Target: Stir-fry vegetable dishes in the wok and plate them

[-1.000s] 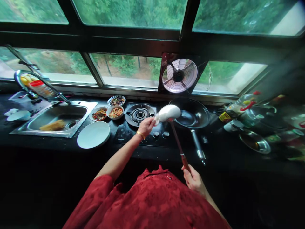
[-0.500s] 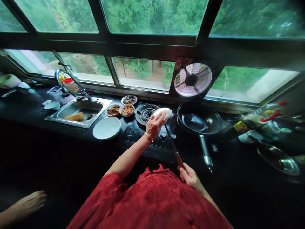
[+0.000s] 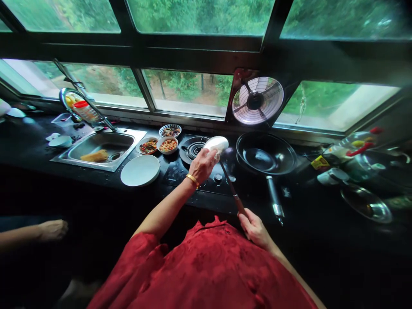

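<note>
My left hand (image 3: 202,165), with a gold bangle on the wrist, is closed on a white cloth (image 3: 216,144) pressed over the head of a long-handled spatula (image 3: 229,185). My right hand (image 3: 254,227) grips the spatula's reddish wooden handle near my waist. The cloth-covered head hovers above the black gas stove (image 3: 193,150), between the left burner and a black wok (image 3: 265,154) on the right burner. The spatula's head is hidden under the cloth.
A steel sink (image 3: 99,148) holds a yellow sponge. A white plate (image 3: 140,170) and three small bowls of food (image 3: 168,144) lie left of the stove. Bottles, lids and pots (image 3: 360,171) crowd the right counter. Another person's hand (image 3: 51,229) shows at left. A window fan (image 3: 257,101) is behind.
My left hand has kept rubbing the cloth over the spatula head, shifting slightly. The view swung left then back a little. The other person's hand came into view and rose.
</note>
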Motion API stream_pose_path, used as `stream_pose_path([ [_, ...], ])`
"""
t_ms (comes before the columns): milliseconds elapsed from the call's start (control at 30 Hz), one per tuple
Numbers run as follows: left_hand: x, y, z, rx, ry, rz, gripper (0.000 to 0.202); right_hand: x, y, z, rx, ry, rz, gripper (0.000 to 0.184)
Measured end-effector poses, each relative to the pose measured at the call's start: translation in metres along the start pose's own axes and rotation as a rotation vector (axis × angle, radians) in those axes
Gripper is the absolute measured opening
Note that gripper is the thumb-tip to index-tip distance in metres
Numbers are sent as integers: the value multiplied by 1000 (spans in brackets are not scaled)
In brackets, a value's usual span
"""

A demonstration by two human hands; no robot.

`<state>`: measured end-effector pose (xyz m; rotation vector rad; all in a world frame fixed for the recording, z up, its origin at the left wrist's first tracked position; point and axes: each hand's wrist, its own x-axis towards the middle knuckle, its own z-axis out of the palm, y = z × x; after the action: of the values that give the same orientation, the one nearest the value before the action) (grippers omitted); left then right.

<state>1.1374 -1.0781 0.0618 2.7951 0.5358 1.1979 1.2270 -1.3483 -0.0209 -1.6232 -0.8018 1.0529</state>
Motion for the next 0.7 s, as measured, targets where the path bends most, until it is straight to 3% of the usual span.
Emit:
stream_pose_path([
  [133, 12, 0, -1, 164, -205, -51, 33, 0, -2, 3, -94, 14, 0, 36],
  [333, 10, 3, -3, 199, -341, -14, 30, 1, -10, 3, -188, 24, -16, 34],
  [467, -1, 13, -1, 110, -414, 73, 33, 7, -12, 1, -179, 38, -2, 34],
  [600, -26, 44, 6, -37, -508, 176, 36, 16, -13, 2, -70, 55, 24, 35],
  [700, -41, 60, 12, -251, -519, 154, 33, 20, -15, 1, 72, 26, 73, 39],
])
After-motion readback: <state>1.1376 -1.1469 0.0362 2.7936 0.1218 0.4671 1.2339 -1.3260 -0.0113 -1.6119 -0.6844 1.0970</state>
